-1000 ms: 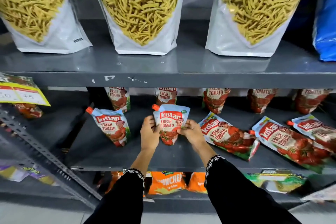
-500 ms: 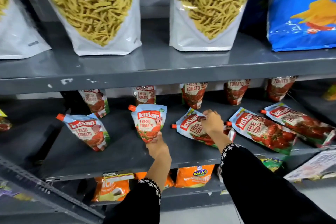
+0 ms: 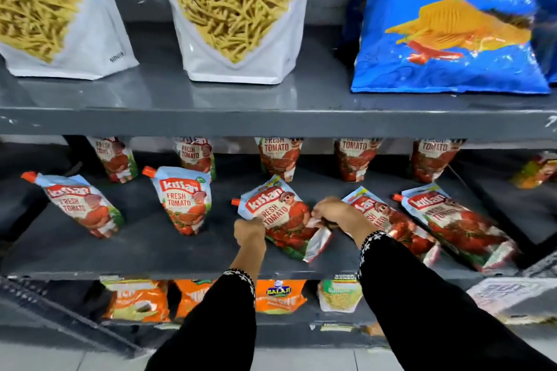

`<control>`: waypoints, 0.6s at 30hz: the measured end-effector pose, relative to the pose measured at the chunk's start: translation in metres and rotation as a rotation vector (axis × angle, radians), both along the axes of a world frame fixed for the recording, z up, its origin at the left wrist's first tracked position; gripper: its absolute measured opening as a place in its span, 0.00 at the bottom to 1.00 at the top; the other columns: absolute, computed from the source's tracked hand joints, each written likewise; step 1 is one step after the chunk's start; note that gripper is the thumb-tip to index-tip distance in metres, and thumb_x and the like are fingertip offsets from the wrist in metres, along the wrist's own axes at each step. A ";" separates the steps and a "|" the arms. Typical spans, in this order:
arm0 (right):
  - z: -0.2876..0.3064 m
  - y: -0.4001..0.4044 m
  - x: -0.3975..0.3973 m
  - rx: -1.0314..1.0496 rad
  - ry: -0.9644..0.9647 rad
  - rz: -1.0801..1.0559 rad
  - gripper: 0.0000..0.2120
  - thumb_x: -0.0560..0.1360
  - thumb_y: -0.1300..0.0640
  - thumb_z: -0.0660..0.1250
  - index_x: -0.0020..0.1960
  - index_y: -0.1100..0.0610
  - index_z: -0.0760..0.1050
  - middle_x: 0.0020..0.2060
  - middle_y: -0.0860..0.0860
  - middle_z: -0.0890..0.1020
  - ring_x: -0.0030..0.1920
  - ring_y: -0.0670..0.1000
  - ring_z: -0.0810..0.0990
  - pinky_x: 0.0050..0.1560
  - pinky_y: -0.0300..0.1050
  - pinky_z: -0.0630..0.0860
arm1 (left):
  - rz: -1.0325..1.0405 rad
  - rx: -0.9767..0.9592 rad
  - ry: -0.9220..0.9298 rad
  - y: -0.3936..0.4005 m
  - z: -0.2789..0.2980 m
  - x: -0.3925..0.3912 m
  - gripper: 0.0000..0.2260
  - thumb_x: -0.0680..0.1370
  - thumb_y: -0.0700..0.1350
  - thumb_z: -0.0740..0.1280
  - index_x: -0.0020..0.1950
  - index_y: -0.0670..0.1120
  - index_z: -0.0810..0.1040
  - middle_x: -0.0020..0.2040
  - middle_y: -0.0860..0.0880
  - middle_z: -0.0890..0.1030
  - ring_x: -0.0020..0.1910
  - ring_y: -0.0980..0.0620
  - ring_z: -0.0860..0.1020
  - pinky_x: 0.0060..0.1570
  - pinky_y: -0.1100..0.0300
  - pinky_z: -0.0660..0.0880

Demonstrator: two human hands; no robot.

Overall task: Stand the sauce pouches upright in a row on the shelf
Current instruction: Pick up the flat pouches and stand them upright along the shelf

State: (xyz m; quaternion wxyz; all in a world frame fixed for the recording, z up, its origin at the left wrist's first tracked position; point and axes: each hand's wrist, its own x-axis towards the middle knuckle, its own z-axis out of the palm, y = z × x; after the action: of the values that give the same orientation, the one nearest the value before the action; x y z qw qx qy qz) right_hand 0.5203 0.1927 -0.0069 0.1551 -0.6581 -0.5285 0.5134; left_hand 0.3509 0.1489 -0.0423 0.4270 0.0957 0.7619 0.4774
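Left hand [image 3: 249, 232]: we see fingers pinching the tilted pouch [image 3: 281, 217] at its left edge.
Right hand [image 3: 337, 214]: seemingly gripping its right edge; blurred.

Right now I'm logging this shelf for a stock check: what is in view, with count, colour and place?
Back-row sauce pouches: five, red and white, upright at the rear of the middle shelf.
Front-row sauce pouches: five; two at left stand, three at right lie tilted, one between the hands.
Noodle-snack bags: two, white with yellow sticks, top shelf, left.
Chips bag: one, blue, top shelf, right.
Orange snack packets: several, bottom shelf.
Left hand: grip on the tilted pouch's left edge.
Right hand: on its right edge; black sleeves.
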 end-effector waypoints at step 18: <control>-0.008 -0.017 0.007 0.238 0.358 -0.251 0.20 0.70 0.78 0.64 0.61 0.70 0.74 0.59 0.66 0.79 0.58 0.59 0.78 0.47 0.38 0.77 | -0.071 0.246 0.279 -0.027 0.021 0.016 0.18 0.74 0.46 0.70 0.60 0.39 0.72 0.58 0.42 0.78 0.58 0.45 0.77 0.53 0.57 0.71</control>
State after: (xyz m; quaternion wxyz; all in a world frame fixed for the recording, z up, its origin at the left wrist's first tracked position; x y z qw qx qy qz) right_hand 0.5272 0.1756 -0.0152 0.3849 -0.5943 -0.4636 0.5327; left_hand 0.3668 0.1222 -0.0213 0.3186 0.2393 0.7459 0.5338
